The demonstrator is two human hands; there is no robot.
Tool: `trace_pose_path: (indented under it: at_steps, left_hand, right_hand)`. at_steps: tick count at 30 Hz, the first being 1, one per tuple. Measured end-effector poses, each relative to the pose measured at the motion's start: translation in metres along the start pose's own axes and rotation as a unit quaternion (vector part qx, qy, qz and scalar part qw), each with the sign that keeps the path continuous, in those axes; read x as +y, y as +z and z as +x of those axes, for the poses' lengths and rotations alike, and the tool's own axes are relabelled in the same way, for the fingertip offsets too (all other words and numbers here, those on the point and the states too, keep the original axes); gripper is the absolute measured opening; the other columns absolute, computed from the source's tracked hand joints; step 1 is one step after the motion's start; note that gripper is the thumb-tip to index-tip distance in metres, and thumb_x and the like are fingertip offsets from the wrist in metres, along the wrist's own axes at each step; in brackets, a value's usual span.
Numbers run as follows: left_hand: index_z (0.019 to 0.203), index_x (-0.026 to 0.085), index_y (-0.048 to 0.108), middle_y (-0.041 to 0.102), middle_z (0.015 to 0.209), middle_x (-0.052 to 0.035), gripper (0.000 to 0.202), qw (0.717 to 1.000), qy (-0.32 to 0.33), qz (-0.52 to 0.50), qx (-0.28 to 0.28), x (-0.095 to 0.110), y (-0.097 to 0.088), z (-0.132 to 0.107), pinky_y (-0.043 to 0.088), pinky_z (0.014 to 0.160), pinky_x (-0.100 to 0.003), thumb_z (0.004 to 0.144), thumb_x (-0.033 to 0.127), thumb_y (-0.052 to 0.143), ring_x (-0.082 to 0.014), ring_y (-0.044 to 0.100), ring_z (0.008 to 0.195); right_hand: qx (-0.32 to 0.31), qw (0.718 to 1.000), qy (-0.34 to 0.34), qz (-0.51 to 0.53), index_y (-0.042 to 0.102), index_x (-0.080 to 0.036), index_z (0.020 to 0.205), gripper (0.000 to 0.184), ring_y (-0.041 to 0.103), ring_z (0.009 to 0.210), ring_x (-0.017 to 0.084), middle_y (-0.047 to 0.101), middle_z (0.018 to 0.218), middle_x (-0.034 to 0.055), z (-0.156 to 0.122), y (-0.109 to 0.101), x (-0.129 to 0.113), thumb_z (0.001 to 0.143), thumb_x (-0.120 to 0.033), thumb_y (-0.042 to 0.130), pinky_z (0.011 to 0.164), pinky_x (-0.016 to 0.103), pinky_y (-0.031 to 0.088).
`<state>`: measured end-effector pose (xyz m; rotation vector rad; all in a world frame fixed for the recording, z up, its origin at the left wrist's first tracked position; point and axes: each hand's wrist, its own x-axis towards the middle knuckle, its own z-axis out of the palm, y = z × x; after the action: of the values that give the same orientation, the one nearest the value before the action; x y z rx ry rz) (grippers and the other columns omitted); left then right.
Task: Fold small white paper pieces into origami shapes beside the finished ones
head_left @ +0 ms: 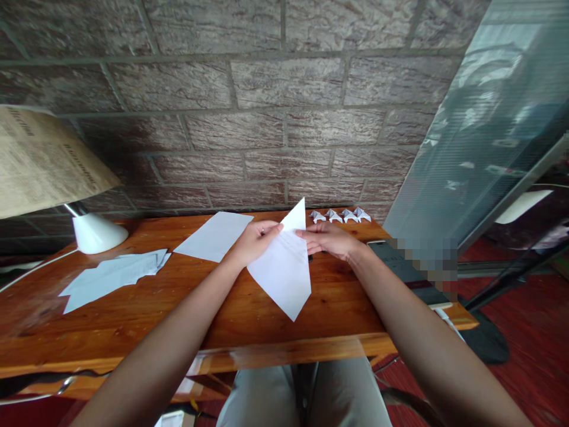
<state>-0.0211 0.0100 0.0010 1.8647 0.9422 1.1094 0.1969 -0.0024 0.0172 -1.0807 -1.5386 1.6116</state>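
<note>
A white sheet of paper (284,273), folded to a point at its top, is held up over the wooden table. My left hand (258,240) pinches its left edge near the upper part, thumb on the front. At the right edge my right hand (331,239) grips the same paper between thumb and fingers. Faint printed lines show near the middle of the sheet. Another white sheet (216,234) lies flat just left of my left hand. Several small folded paper stars (342,216) stand in a row behind my right hand.
The wooden table (155,314) meets a stone-block wall (262,136). A lamp with a white base (98,232) stands at the left, near a loose pile of paper pieces (118,274). A dark flat device (400,267) lies at the right edge, with a white cable beside it.
</note>
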Motion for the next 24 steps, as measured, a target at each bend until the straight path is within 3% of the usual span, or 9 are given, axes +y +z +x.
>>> trace_pose_path:
  at_steps: [7, 17, 24]
  left_hand:
    - [0.099, 0.015, 0.072, 0.074, 0.089, -0.0052, 0.045, 1.0, -0.022, -0.017, 0.0, 0.0, -0.001, 0.001, 0.047, 0.063, -0.025, 0.082, 0.054, 0.059, -0.0198, 0.066, 0.076]
    - [0.081, 0.014, 0.07, 0.069, 0.073, -0.0025, 0.043, 1.0, -0.007, -0.009, 0.026, 0.004, -0.004, 0.001, 0.042, 0.056, -0.023, 0.081, 0.055, 0.059, -0.0162, 0.06, 0.066]
    - [0.086, 0.014, 0.072, 0.071, 0.076, -0.0041, 0.043, 0.998, -0.008, -0.023, 0.062, 0.002, -0.004, 0.002, 0.045, 0.057, -0.024, 0.08, 0.055, 0.06, -0.0172, 0.062, 0.067]
  right_hand:
    - [-0.003, 1.0, -0.017, -0.001, 0.074, -0.014, 0.098, 0.045, 0.071, 0.075, 0.016, 0.076, 0.089, 0.0086, 0.0, -0.005, -0.003, 0.065, -0.043, 0.083, 0.075, 0.026, 0.057]
    - [-0.054, 0.995, 0.076, -0.033, 0.074, -0.014, 0.091, 0.041, 0.069, 0.071, 0.013, 0.075, 0.081, 0.0065, -0.008, -0.011, -0.008, 0.061, -0.039, 0.085, 0.073, 0.024, 0.057]
    - [-0.058, 0.995, 0.051, -0.056, 0.073, -0.013, 0.089, 0.041, 0.067, 0.076, 0.013, 0.074, 0.086, 0.0054, -0.008, -0.01, -0.01, 0.057, -0.036, 0.086, 0.08, 0.026, 0.055]
